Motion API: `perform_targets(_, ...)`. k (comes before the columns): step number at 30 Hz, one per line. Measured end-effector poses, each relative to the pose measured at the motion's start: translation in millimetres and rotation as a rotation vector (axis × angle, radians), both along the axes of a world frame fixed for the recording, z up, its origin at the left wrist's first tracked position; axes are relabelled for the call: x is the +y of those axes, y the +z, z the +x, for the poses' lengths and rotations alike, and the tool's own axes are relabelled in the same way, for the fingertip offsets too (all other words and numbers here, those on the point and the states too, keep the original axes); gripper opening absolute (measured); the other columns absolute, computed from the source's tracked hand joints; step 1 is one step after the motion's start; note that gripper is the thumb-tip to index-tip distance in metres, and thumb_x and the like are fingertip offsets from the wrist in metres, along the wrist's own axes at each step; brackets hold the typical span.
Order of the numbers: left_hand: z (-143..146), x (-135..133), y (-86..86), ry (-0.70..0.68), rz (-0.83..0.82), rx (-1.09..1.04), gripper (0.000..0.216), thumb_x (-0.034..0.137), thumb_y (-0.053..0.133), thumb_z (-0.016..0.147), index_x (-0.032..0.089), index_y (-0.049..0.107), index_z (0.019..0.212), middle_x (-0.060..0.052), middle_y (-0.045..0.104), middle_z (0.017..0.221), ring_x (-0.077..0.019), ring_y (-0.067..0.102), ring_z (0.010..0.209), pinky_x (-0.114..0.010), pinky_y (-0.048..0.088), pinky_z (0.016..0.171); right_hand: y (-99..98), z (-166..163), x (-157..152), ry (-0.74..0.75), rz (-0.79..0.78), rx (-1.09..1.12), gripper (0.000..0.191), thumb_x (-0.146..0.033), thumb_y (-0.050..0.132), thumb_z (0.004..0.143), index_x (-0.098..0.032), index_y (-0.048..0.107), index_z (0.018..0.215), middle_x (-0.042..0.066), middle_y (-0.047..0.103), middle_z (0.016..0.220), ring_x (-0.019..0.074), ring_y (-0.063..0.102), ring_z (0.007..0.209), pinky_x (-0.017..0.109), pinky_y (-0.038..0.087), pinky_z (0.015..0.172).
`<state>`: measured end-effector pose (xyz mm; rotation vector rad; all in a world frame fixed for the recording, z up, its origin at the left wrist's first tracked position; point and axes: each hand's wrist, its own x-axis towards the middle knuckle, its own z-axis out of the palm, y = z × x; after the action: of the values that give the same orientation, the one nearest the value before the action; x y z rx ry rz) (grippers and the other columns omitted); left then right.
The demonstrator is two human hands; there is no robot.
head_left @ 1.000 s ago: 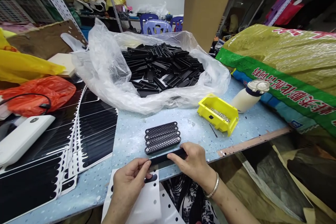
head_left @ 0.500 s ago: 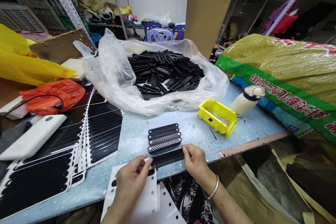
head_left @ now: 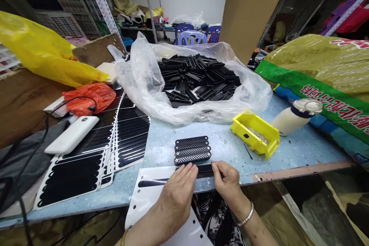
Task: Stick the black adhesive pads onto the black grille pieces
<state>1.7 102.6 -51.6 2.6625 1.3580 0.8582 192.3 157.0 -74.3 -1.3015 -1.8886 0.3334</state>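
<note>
A narrow black strip [head_left: 204,169] lies along the front of the blue table. My right hand [head_left: 227,180] pinches its right end between thumb and fingers. Stretched flat, the fingers of my left hand [head_left: 180,186] press on the strip's left part and hide it. Beneath my left forearm is a white backing sheet [head_left: 144,203] with holes and one black adhesive strip [head_left: 152,183] on it. Just behind the hands, several black textured bars [head_left: 192,149] with screws at their ends sit side by side.
A clear plastic bag [head_left: 178,115] full of black parts [head_left: 198,78] stands behind. To the right are a yellow bin [head_left: 253,134] of small metal pieces and a bottle [head_left: 296,115]. Sheets of black strips [head_left: 72,178] and a white power bank [head_left: 72,134] lie left.
My left hand has gone from pinching the strip's left end to lying flat on it, further right. My right hand keeps its pinch. The view has turned left.
</note>
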Motion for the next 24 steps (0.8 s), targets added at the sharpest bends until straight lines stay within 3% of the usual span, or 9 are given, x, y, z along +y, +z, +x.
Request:
perform_targets(4, -33, -9, 3.4, 0.079, -0.052, -0.029, 0.055, 0.002, 0.043, 0.086, 0.011, 0.041, 0.140, -0.014, 0.062, 0.130, -0.0245, 0.050, 0.128, -0.044, 0.047, 0.104, 2.6, 0, -1, -0.011, -0.005, -0.001, 0.036, -0.023, 0.043, 0.094, -0.017, 0.060, 0.063, 0.003, 0.057, 0.055, 0.0138, 0.054, 0.053, 0.024, 0.038, 0.055)
perform_targets(9, -55, -16, 6.0, 0.262, -0.040, -0.177, 0.039, 0.014, 0.049, 0.088, 0.018, 0.058, 0.126, -0.011, 0.069, 0.119, -0.0269, 0.062, 0.114, -0.044, 0.052, 0.096, 3.1, -2, -2, -0.025, 0.029, -0.014, 0.036, -0.023, 0.042, 0.093, -0.017, 0.059, 0.061, 0.002, 0.055, 0.054, 0.0132, 0.052, 0.052, 0.024, 0.038, 0.054)
perform_targets(12, -51, -12, 11.3, 0.389, -0.066, -0.275, 0.027, 0.024, 0.054, 0.088, 0.019, 0.068, 0.110, -0.009, 0.075, 0.093, -0.0237, 0.071, 0.086, -0.036, 0.057, 0.077, 2.6, -2, -2, -0.024, 0.066, -0.029, 0.036, -0.022, 0.043, 0.093, -0.017, 0.058, 0.061, 0.002, 0.054, 0.054, 0.0130, 0.051, 0.051, 0.024, 0.038, 0.054)
perform_targets(16, -31, 5, 14.1, 0.542, -0.262, -0.359, 0.030, 0.041, 0.063, 0.081, 0.016, 0.073, 0.093, 0.000, 0.061, 0.053, -0.0147, 0.055, 0.047, -0.026, 0.045, 0.049, 2.6, -1, -2, 0.007, 0.080, -0.037, 0.035, -0.021, 0.043, 0.093, -0.017, 0.058, 0.062, 0.001, 0.053, 0.053, 0.0128, 0.050, 0.050, 0.023, 0.037, 0.052)
perform_targets(21, -17, 21, 10.4, 0.564, -0.543, -0.577, 0.027, 0.039, 0.065, 0.076, 0.018, 0.066, 0.058, 0.001, 0.056, 0.047, -0.0121, 0.049, 0.045, -0.023, 0.036, 0.045, 2.9, 1, -1, 0.039, 0.060, -0.003, 0.032, -0.020, 0.044, 0.093, -0.017, 0.060, 0.065, 0.002, 0.056, 0.056, 0.0136, 0.053, 0.052, 0.024, 0.039, 0.053)
perform_targets(24, -18, 23, 12.5, 0.570, -0.609, -0.641, 0.029, 0.038, 0.064, 0.075, 0.018, 0.062, 0.054, 0.001, 0.054, 0.047, -0.0119, 0.047, 0.047, -0.022, 0.034, 0.046, 3.2, 1, -1, 0.037, 0.045, 0.008, 0.032, -0.020, 0.044, 0.093, -0.017, 0.060, 0.065, 0.002, 0.056, 0.056, 0.0138, 0.053, 0.053, 0.024, 0.040, 0.054)
